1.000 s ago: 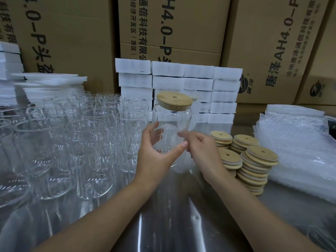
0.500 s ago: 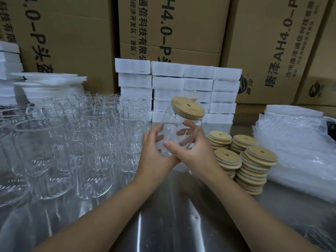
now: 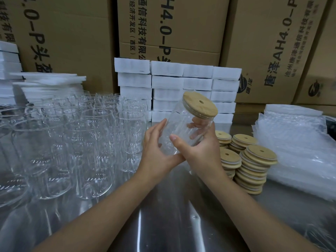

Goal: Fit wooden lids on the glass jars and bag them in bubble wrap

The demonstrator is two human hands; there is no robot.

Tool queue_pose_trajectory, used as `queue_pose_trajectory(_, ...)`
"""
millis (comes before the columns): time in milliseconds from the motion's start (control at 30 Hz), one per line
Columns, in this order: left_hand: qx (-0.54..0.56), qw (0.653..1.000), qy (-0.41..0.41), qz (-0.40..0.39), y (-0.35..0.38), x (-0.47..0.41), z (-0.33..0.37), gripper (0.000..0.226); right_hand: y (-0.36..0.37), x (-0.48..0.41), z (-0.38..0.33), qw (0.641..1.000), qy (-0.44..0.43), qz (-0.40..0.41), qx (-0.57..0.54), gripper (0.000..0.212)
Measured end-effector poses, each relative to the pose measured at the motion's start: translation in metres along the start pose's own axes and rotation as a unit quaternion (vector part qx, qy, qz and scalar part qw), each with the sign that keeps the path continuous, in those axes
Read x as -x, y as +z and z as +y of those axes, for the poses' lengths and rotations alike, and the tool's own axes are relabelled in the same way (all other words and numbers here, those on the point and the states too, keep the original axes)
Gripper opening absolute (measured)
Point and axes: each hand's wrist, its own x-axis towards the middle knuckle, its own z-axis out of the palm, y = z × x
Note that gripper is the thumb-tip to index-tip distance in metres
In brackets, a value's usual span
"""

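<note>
A clear glass jar [image 3: 181,124] with a round wooden lid [image 3: 200,104] on its mouth is held above the steel table, tilted so the lid points up and to the right. My right hand [image 3: 200,151] grips the jar's body, thumb across the front and fingers behind the glass. My left hand [image 3: 158,151] cups the jar's base with its fingers nearly straight along the left side. Several lidless jars [image 3: 87,142] stand crowded on the left. Stacks of wooden lids [image 3: 251,164] sit to the right of my hands. A pile of bubble-wrap bags [image 3: 298,148] lies at the far right.
White foam blocks [image 3: 174,84] are stacked at the back centre, with more foam sheets [image 3: 49,82] at the back left. Large cardboard boxes [image 3: 172,28] form a wall behind everything. The shiny steel table [image 3: 172,215] stretches toward me between my forearms.
The lidded jar has tipped from upright to leaning right. My right hand moved from its lower edge to a full grip round the body, and my left hand slid to the base.
</note>
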Motion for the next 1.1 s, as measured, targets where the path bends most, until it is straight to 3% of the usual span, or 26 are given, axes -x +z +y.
queue_pose_trajectory(167, 0.04, 0.998, -0.047, -0.009, 0.001, 0.003, 0.0, 0.106, -0.004, -0.009, 0.004, 0.994, 0.018, 0.061, -0.086, 0.062)
queue_pose_trajectory(300, 0.077, 0.995, -0.056, -0.014, 0.002, 0.002, -0.001, 0.081, -0.005, -0.015, 0.009, 0.988, 0.027, 0.092, -0.122, 0.07)
queue_pose_trajectory(367, 0.106, 0.992, -0.06, -0.012, 0.003, 0.001, -0.001, 0.065, -0.004, -0.015, 0.011, 0.988, 0.023, 0.096, -0.117, 0.063)
queue_pose_trajectory(533, 0.175, 0.983, -0.06, 0.008, 0.004, -0.001, -0.003, 0.051, -0.004, -0.016, 0.012, 0.988, 0.018, 0.1, -0.115, 0.063)
queue_pose_trajectory(600, 0.162, 0.985, -0.052, 0.029, 0.002, -0.002, -0.006, 0.042, -0.004, -0.016, 0.012, 0.989, 0.016, 0.1, -0.111, 0.068)
queue_pose_trajectory(733, 0.137, 0.988, -0.043, 0.058, 0.0, -0.003, -0.007, 0.038, -0.005, -0.015, 0.011, 0.99, 0.017, 0.093, -0.102, 0.058)
queue_pose_trajectory(1100, 0.123, 0.986, 0.017, 0.114, 0.0, -0.002, -0.001, 0.037, -0.006, -0.012, 0.008, 0.993, 0.005, 0.098, -0.058, 0.064)
